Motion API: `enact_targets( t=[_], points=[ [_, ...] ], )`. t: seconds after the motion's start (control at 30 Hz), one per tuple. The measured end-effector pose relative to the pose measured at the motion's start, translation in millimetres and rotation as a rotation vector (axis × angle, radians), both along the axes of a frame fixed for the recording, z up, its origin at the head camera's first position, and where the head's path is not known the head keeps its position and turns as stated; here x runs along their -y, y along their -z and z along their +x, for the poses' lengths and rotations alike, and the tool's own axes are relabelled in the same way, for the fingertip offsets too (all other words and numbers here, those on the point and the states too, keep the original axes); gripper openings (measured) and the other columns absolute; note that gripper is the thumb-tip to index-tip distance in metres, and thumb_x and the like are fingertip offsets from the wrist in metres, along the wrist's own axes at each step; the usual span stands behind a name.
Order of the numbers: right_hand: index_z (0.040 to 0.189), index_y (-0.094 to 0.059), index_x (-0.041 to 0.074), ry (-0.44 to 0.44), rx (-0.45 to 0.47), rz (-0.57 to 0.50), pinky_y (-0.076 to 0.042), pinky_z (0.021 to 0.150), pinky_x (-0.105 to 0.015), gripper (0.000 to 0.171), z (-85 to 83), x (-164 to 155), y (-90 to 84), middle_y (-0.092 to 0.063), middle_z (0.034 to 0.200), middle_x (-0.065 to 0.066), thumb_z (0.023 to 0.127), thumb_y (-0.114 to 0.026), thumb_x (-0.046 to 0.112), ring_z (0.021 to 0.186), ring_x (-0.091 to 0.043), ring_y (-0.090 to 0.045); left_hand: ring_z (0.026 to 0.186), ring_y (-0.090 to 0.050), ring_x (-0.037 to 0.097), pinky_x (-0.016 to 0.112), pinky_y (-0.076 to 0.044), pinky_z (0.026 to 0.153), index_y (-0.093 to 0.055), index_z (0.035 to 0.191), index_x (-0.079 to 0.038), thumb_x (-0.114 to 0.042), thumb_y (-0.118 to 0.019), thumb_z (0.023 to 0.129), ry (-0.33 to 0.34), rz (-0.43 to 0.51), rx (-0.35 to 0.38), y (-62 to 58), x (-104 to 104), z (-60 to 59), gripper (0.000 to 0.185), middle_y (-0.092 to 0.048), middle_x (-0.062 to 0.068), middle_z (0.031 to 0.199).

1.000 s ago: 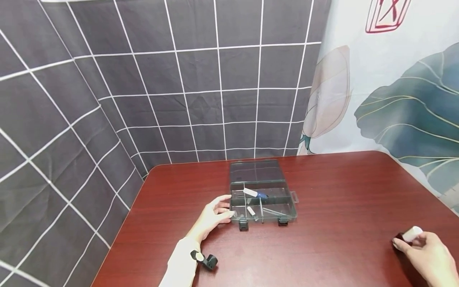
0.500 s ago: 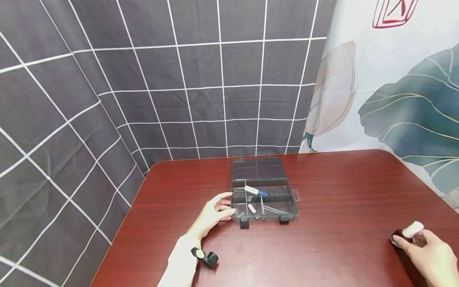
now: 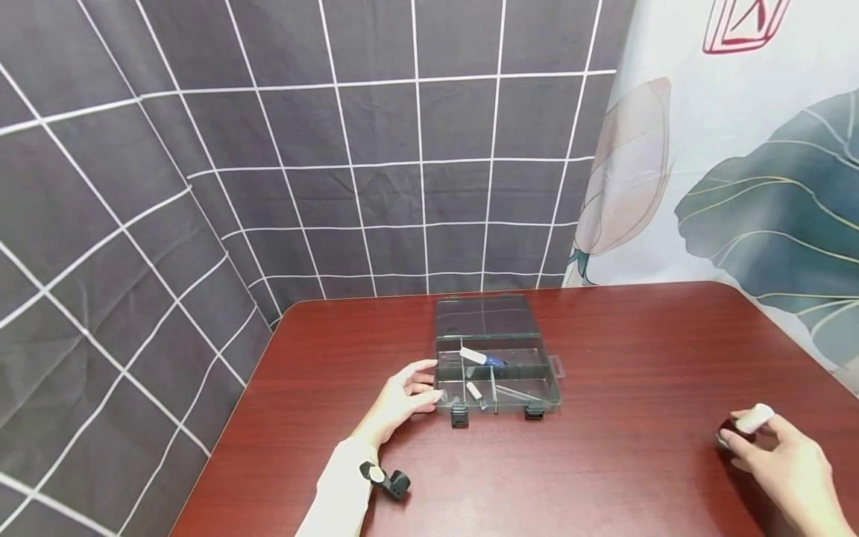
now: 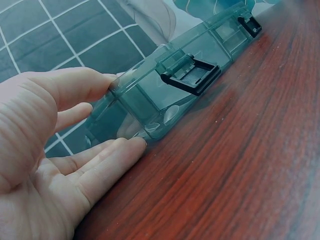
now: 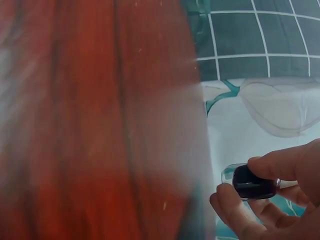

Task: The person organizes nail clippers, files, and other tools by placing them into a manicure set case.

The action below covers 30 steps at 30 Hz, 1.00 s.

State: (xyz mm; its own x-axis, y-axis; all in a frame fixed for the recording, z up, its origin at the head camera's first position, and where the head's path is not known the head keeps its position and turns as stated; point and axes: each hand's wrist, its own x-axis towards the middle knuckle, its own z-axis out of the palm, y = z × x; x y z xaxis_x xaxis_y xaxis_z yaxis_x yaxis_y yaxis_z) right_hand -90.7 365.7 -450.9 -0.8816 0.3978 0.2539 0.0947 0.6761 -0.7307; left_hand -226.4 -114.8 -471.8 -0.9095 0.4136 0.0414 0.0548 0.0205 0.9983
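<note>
My left hand [image 3: 397, 399] holds the left side of a clear grey compartment box [image 3: 513, 371], its lid [image 3: 485, 316] lying back. In the left wrist view its thumb and fingers grip the box's corner, near small clear oval pieces [image 4: 171, 115] seen through the wall. Among the compartments lie a white-and-blue tube [image 3: 482, 357], a small white-ended piece [image 3: 473, 390] and thin clear sticks [image 3: 515, 392]. Far right, my right hand [image 3: 788, 451] pinches a dark nail polish bottle [image 5: 255, 183] with a white cap [image 3: 754, 419], tilted, between thumb and fingers.
Two black latches [image 3: 459, 415] hang at the box's front. The reddish-brown table [image 3: 604, 462] runs to a grey grid-patterned cloth [image 3: 376, 149] behind and at left, and a white floral cloth [image 3: 637, 224] at right. A black wrist mount [image 3: 385, 479] sits on my left sleeve.
My right hand has moved slightly left and up with the nail polish bottle. My left hand stays on the box. The head view has shifted a little.
</note>
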Motion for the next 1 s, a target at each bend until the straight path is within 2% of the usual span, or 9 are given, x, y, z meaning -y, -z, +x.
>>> enact_targets(
  t=[0.1,0.2,0.27,0.47,0.67,0.77,0.87,1.0],
  points=[
    [0.086,-0.062,0.016,-0.049,-0.03,-0.005,-0.044,0.048,-0.01,0.013,-3.2,4,-0.6,-0.05,0.073,0.041,0.08,-0.072,0.012,0.056,0.013,-0.055,0.094,-0.059,0.021,0.039,-0.055,0.075,-0.041,0.137,-0.003,0.0,-0.066,0.083,-0.007,0.001,-0.004,9.2,1,-4.6,0.06,-0.051,0.027,0.118],
    [0.095,-0.063,0.01,-0.094,-0.029,0.033,-0.042,0.051,-0.009,0.018,-8.1,9,-2.8,-0.053,0.074,0.037,0.08,-0.072,0.014,0.054,0.007,-0.057,0.095,-0.059,0.021,0.039,-0.055,0.075,-0.043,0.136,-0.006,-0.002,-0.068,0.083,-0.019,0.002,-0.005,12.2,1,-5.6,0.059,-0.052,0.024,0.117],
    [0.1,-0.063,0.008,-0.118,-0.04,0.081,-0.038,0.053,-0.009,0.024,-12.4,13,-3.9,-0.052,0.079,0.037,0.079,-0.073,0.015,0.057,0.01,-0.055,0.094,-0.059,0.021,0.039,-0.055,0.074,-0.044,0.136,-0.007,-0.004,-0.069,0.082,-0.024,0.006,-0.006,12.6,1,-5.6,0.059,-0.053,0.024,0.116],
    [0.109,-0.064,0.005,-0.215,-0.106,0.112,-0.032,0.063,-0.004,0.034,-26.9,28,-8.2,-0.044,0.096,0.04,0.078,-0.075,0.012,0.076,0.021,-0.047,0.093,-0.059,0.021,0.039,-0.056,0.072,-0.043,0.136,-0.005,-0.005,-0.07,0.081,-0.019,0.029,0.001,11.3,0,-5.5,0.061,-0.052,0.024,0.115],
    [0.105,-0.064,0.001,-0.251,-0.154,0.122,-0.037,0.064,-0.002,0.033,-40.2,47,-13.3,-0.05,0.09,0.031,0.075,-0.077,0.007,0.075,0.018,-0.049,0.093,-0.059,0.021,0.039,-0.056,0.072,-0.045,0.135,-0.008,-0.005,-0.07,0.081,-0.025,0.025,0.013,8.8,-1,-5.2,0.06,-0.053,0.023,0.115],
    [0.104,-0.065,0.001,-0.263,-0.145,0.124,-0.04,0.061,-0.003,0.033,-46.9,58,-16.4,-0.055,0.087,0.024,0.074,-0.078,0.008,0.072,0.014,-0.051,0.092,-0.059,0.02,0.039,-0.056,0.071,-0.045,0.136,-0.008,-0.005,-0.07,0.081,-0.028,0.024,0.019,8.2,-1,-5.1,0.06,-0.053,0.023,0.116],
    [0.104,-0.065,0.003,-0.28,-0.121,0.112,-0.041,0.059,-0.005,0.035,-54.8,70,-20.9,-0.063,0.087,0.008,0.074,-0.078,0.01,0.069,0.01,-0.053,0.092,-0.059,0.02,0.039,-0.056,0.071,-0.044,0.137,-0.008,-0.004,-0.07,0.082,-0.029,0.02,0.019,7.7,-1,-5.0,0.061,-0.053,0.024,0.116],
    [0.104,-0.064,0.005,-0.302,-0.11,0.122,-0.042,0.058,-0.007,0.033,-67.3,85,-26.8,-0.066,0.088,-0.011,0.074,-0.078,0.011,0.067,0.007,-0.054,0.091,-0.06,0.02,0.038,-0.056,0.071,-0.044,0.136,-0.009,-0.005,-0.07,0.081,-0.036,0.017,0.026,7.7,-1,-4.7,0.061,-0.053,0.023,0.115]
  ],
)
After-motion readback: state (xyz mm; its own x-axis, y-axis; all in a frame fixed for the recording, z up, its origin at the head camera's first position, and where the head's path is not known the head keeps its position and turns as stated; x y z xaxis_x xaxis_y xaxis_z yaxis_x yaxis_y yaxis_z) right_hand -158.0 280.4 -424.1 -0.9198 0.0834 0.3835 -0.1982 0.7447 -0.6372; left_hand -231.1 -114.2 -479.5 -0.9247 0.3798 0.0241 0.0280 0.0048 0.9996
